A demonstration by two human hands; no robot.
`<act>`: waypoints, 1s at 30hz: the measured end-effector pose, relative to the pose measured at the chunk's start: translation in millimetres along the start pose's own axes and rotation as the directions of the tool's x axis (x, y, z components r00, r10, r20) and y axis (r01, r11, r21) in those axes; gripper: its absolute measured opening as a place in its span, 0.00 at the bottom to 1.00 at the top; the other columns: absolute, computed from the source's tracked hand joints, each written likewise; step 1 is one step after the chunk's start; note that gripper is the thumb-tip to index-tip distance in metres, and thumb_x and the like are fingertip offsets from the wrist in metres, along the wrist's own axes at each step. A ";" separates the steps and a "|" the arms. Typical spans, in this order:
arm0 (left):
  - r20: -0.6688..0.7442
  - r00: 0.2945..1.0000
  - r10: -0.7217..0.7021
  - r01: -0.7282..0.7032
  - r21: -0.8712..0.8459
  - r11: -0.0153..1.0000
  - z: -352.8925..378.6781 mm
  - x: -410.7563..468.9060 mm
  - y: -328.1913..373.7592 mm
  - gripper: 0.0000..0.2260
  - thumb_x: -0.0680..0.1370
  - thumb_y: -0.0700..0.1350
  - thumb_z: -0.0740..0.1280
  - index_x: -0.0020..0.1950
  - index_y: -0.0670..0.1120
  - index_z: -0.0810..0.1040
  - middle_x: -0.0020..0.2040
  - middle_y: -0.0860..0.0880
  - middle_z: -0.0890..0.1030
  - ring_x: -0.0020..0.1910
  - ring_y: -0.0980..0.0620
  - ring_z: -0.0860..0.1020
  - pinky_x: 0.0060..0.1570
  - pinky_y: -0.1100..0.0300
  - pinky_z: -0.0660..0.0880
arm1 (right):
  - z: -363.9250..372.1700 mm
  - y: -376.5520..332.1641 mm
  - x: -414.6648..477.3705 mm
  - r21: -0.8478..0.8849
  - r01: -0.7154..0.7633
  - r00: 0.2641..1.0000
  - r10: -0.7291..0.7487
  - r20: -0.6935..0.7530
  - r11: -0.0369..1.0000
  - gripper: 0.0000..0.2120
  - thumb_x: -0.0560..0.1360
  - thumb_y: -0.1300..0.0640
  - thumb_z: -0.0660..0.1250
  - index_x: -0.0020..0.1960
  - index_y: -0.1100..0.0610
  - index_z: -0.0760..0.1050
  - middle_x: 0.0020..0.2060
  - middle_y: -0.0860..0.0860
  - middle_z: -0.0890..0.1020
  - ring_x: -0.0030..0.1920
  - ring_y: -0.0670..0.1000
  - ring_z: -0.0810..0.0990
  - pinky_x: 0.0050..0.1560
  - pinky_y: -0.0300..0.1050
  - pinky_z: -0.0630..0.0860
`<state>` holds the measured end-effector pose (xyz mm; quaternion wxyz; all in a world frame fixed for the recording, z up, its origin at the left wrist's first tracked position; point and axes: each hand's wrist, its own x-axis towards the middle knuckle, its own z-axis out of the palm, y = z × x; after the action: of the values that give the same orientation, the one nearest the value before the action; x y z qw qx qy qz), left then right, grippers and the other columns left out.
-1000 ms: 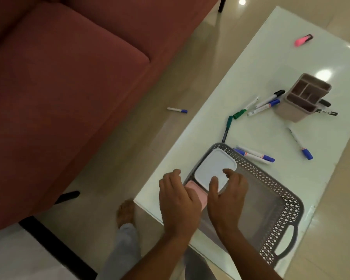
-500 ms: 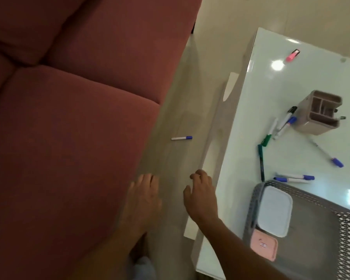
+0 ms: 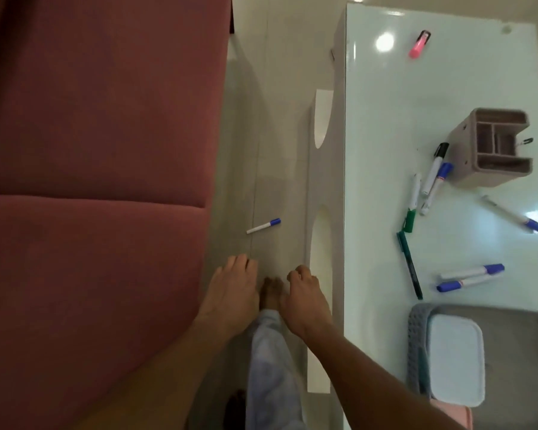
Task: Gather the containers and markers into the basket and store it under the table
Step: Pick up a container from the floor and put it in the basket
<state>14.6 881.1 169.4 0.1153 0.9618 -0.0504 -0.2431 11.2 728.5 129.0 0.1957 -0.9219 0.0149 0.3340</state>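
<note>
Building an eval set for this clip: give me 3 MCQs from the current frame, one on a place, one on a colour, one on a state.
1. Where does the lone blue-capped white marker away from the others lie?
A. in the basket
B. on the floor between sofa and table
C. on the sofa

2. What colour is the highlighter at the table's far end?
A. pink
B. yellow
C. green

3. What are the left hand and right hand holding?
A. a marker each
B. the basket
C. nothing

Answers:
1 B, it rests on the pale floor between the red sofa and the white glossy table.
2 A, its body is bright pink with a dark cap.
3 C, both hands are empty above the floor, short of the marker; the grey lattice basket sits untouched on the table.
</note>
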 end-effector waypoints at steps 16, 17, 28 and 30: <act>0.320 0.887 -0.333 0.429 -0.304 0.851 68.4 278.8 -65.2 0.09 0.77 0.43 0.65 0.56 0.43 0.76 0.55 0.44 0.76 0.52 0.46 0.76 0.46 0.55 0.74 | 32.8 -7.1 261.4 0.566 -0.525 0.851 0.401 0.339 0.636 0.12 0.78 0.58 0.63 0.61 0.57 0.72 0.55 0.54 0.78 0.45 0.49 0.75 0.38 0.37 0.69; 0.336 0.879 -0.337 0.442 -0.314 0.840 81.4 296.1 -67.6 0.08 0.76 0.41 0.65 0.54 0.43 0.77 0.54 0.43 0.77 0.51 0.45 0.77 0.44 0.55 0.73 | 42.8 -2.3 277.5 0.585 -0.552 0.832 0.432 0.347 0.594 0.10 0.78 0.57 0.63 0.59 0.57 0.73 0.52 0.53 0.78 0.42 0.47 0.74 0.34 0.38 0.67; 0.487 0.843 -0.229 0.439 -0.376 0.816 234.5 397.5 -107.3 0.19 0.79 0.47 0.64 0.67 0.40 0.72 0.67 0.39 0.73 0.64 0.40 0.74 0.61 0.54 0.70 | 153.0 39.5 433.7 0.527 -0.660 0.718 0.655 0.235 0.535 0.18 0.73 0.47 0.68 0.51 0.61 0.80 0.50 0.59 0.84 0.51 0.60 0.82 0.49 0.49 0.78; 0.501 0.837 -0.219 0.441 -0.382 0.812 248.9 402.0 -113.8 0.18 0.78 0.46 0.65 0.64 0.38 0.74 0.65 0.37 0.74 0.62 0.38 0.75 0.57 0.53 0.71 | 160.4 41.1 443.6 0.512 -0.677 0.696 0.687 0.210 0.529 0.18 0.74 0.48 0.67 0.54 0.61 0.80 0.53 0.60 0.83 0.54 0.61 0.82 0.50 0.49 0.78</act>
<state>252.4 880.7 -254.8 0.2921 0.8163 0.1597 -0.4721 251.2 795.9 -273.6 0.3072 -0.7464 0.4708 0.3561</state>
